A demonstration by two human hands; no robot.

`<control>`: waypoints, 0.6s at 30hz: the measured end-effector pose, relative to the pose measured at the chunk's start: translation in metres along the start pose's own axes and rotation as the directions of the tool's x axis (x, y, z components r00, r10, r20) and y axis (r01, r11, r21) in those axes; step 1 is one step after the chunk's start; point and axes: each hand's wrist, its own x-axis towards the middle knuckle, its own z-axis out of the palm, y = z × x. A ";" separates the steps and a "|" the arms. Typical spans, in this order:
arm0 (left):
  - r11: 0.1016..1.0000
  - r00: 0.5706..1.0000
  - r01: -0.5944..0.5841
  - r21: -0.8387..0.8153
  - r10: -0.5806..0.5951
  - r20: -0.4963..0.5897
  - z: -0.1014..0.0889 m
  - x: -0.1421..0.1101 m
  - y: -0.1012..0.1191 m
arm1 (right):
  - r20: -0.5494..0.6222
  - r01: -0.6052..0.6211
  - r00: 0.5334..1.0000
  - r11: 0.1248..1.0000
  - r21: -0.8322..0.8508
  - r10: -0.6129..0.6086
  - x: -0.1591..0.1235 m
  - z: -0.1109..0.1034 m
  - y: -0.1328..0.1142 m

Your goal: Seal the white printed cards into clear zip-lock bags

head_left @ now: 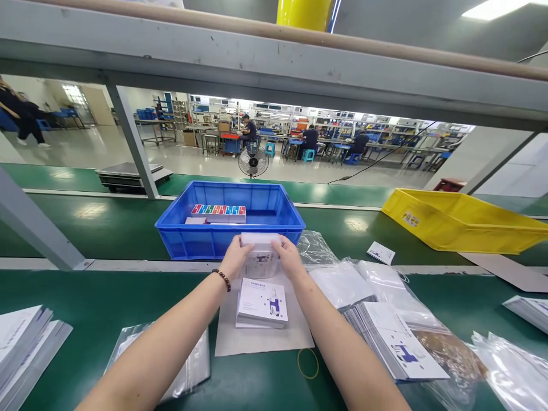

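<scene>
Left hand (235, 258) and right hand (289, 258), equally near, share one grip, pinching the plastic-wrapped packet (261, 266) between them at the card sheet's (265, 341) far edge, just before the blue bin (201, 243).

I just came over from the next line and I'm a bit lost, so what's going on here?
A person holds a white packet with purple print between the left grip and the right grip, in front of a blue bin. Nearer the person, a small stack of printed booklets lies on a pale sheet. A rubber band lies by the sheet's near edge, and the bin contains a row of colourful-topped items.
</scene>
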 end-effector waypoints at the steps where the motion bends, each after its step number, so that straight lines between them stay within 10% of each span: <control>1: 1.000 1.000 0.001 0.007 -0.001 -0.015 0.000 0.001 0.000 | -0.027 -0.013 1.000 1.000 -0.017 0.013 0.003 0.000 0.000; 18: 0.969 0.950 -0.018 0.247 0.093 -0.297 -0.017 0.035 -0.018 | -0.128 0.030 0.987 0.901 -0.433 -0.094 0.023 0.008 0.000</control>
